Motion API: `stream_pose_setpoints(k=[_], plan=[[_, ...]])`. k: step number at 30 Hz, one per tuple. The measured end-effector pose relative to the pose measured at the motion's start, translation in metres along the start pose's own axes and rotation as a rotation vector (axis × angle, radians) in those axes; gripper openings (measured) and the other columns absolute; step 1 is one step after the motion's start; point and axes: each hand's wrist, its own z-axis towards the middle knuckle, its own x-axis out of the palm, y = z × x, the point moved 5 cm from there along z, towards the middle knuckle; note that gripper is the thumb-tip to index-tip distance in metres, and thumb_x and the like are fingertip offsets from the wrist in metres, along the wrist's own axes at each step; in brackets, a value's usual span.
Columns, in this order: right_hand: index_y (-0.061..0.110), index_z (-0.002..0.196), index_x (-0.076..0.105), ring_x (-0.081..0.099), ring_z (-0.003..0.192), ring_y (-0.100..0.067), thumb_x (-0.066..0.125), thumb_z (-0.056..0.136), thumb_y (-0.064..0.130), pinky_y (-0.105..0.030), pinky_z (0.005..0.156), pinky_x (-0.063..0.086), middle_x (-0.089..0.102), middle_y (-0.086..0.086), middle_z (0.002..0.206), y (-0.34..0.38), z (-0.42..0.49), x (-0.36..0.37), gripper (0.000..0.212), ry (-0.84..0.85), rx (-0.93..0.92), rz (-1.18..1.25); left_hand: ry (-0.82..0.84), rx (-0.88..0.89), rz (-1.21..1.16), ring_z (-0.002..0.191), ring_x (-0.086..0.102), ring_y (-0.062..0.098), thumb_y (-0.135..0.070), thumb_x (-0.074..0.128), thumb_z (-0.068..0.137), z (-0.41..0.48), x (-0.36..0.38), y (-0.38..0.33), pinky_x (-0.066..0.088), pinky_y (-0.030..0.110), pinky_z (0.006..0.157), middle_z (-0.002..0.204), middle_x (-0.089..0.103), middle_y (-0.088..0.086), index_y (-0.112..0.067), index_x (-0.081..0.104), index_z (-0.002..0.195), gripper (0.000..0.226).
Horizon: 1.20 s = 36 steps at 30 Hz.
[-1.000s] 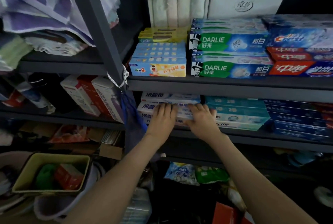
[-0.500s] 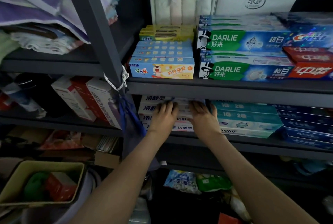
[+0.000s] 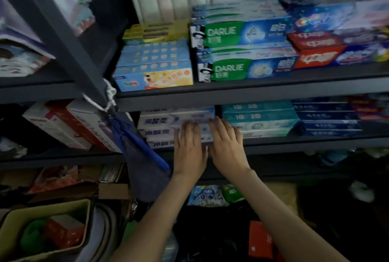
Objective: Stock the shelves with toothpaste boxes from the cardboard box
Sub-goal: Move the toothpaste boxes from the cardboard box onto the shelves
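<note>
A stack of white and blue toothpaste boxes (image 3: 160,122) lies on the middle shelf (image 3: 294,142). My left hand (image 3: 190,148) and my right hand (image 3: 227,146) lie side by side with straight fingers pressed flat against the front of this stack. The hands hide the right ends of the lower boxes. Teal toothpaste boxes (image 3: 259,118) sit just right of the stack. On the upper shelf (image 3: 252,91) stand green Darlie boxes (image 3: 244,51), small blue boxes (image 3: 153,66) and red boxes (image 3: 336,51). The cardboard box is not in view.
A slanted dark shelf post (image 3: 69,36) with a white cord and a hanging blue cloth (image 3: 145,156) stands left of my hands. Red and white cartons (image 3: 69,125) lean on the left shelf. A yellow basket (image 3: 42,232) and packets (image 3: 208,196) lie below.
Both hands have stayed flat against the white and blue stack, shifting slightly deeper. My view has moved closer and tilted, so the shelves sit larger and a little to the right.
</note>
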Motion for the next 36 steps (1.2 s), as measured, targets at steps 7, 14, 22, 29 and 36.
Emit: stream_pose_setpoints(k=[7, 14, 22, 29, 36], plan=[[0.009, 0.131, 0.051, 0.051, 0.111, -0.024, 0.045, 0.081, 0.031, -0.037, 0.087, 0.047, 0.059, -0.008, 0.125, -0.103, -0.145, -0.034, 0.055, -0.01, 0.331, -0.021, 0.223, 0.325, -0.275, 0.123, 0.053, 0.034, -0.025, 0.064, 0.073, -0.067, 0.031, -0.152, 0.043, 0.049, 0.1, 0.13, 0.055, 0.022, 0.003, 0.054, 0.127, 0.061], [0.007, 0.128, 0.056, 0.058, 0.107, -0.029, 0.071, 0.079, 0.023, -0.04, 0.086, 0.05, 0.061, -0.009, 0.122, -0.2, -0.363, -0.05, 0.054, 0.055, 0.771, -0.082, 0.587, 0.692, -0.346, 0.135, 0.036, 0.033, -0.039, 0.052, 0.093, -0.183, 0.071, -0.317, 0.032, 0.041, 0.109, 0.151, 0.031, 0.017, -0.004, 0.033, 0.145, 0.067], [0.011, 0.141, 0.042, 0.049, 0.124, -0.027, 0.071, 0.079, 0.03, -0.04, 0.101, 0.041, 0.052, -0.009, 0.136, -0.204, -0.67, -0.014, 0.071, 0.373, 1.396, 0.092, 0.952, 1.087, -0.175, 0.146, 0.014, 0.021, -0.047, 0.043, 0.096, -0.408, 0.14, -0.446, 0.014, 0.032, 0.116, 0.159, 0.011, 0.007, -0.015, 0.013, 0.152, 0.071], [0.018, 0.15, 0.019, 0.03, 0.135, -0.016, 0.054, 0.092, 0.036, -0.032, 0.111, 0.025, 0.032, 0.0, 0.148, -0.168, -0.832, 0.021, 0.07, 0.385, 1.726, 0.291, 1.154, 1.339, 0.154, 0.147, 0.002, 0.02, -0.048, 0.056, 0.09, -0.546, 0.21, -0.478, -0.001, 0.038, 0.118, 0.161, 0.001, 0.004, -0.017, 0.003, 0.153, 0.088], [0.021, 0.152, 0.005, 0.022, 0.14, -0.021, 0.062, 0.088, 0.035, -0.037, 0.115, 0.019, 0.022, -0.003, 0.154, -0.165, -0.869, 0.102, 0.087, 0.449, 1.793, 0.531, 1.149, 1.565, 0.483, 0.147, -0.006, 0.024, -0.053, 0.064, 0.083, -0.583, 0.288, -0.468, -0.005, 0.049, 0.117, 0.16, -0.007, 0.007, -0.017, -0.008, 0.152, 0.106]])
